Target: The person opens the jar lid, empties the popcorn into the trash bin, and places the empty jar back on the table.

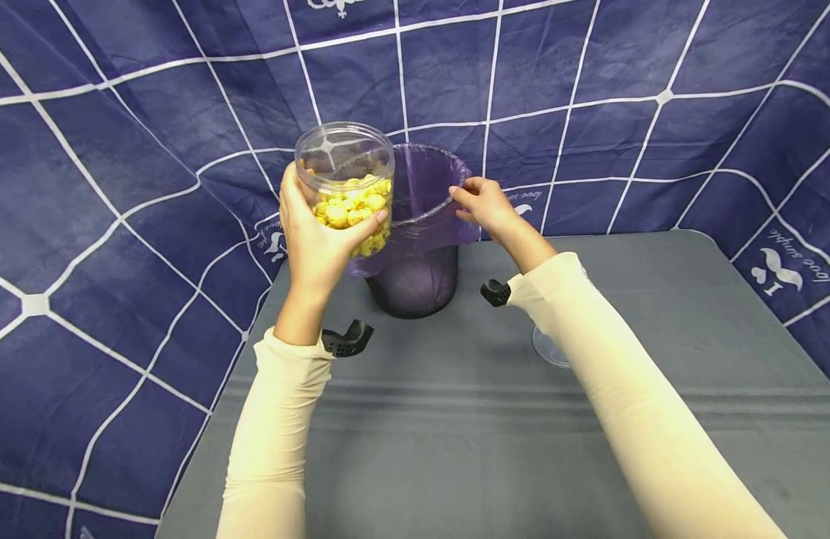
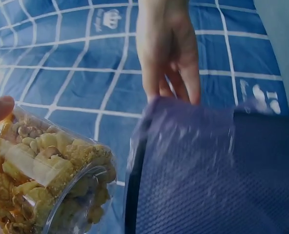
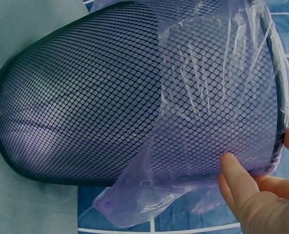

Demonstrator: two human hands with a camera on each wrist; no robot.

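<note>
The left hand [image 1: 313, 239] grasps a clear jar [image 1: 347, 187], fingers wrapped round its far side and thumb across the front. Yellow popcorn [image 1: 350, 209] fills the lower part, and the see-through rim is uppermost. The jar is held above the grey table [image 1: 441, 449], at about eleven o'clock from the centre of the head view.

Just beside the jar, near twelve o'clock, a black mesh bin [image 1: 415, 288] stands upright on the table. A purple liner [image 1: 431, 239] covers its mouth and folds down over the outside. From that mouth the jar lies toward nine o'clock; the left wrist view shows a narrow gap between the two.

The right hand [image 1: 489, 209] pinches the lined rim at the mouth's four o'clock, its fingers against the outside, as the right wrist view shows.

At four o'clock from the bin, a clear round disc [image 1: 545, 348] lies on the table, partly hidden by the cream right sleeve [image 1: 617, 374]. Blue cloth [image 1: 657, 45] with white grid lines hangs behind everything, from nine o'clock through twelve to three.
</note>
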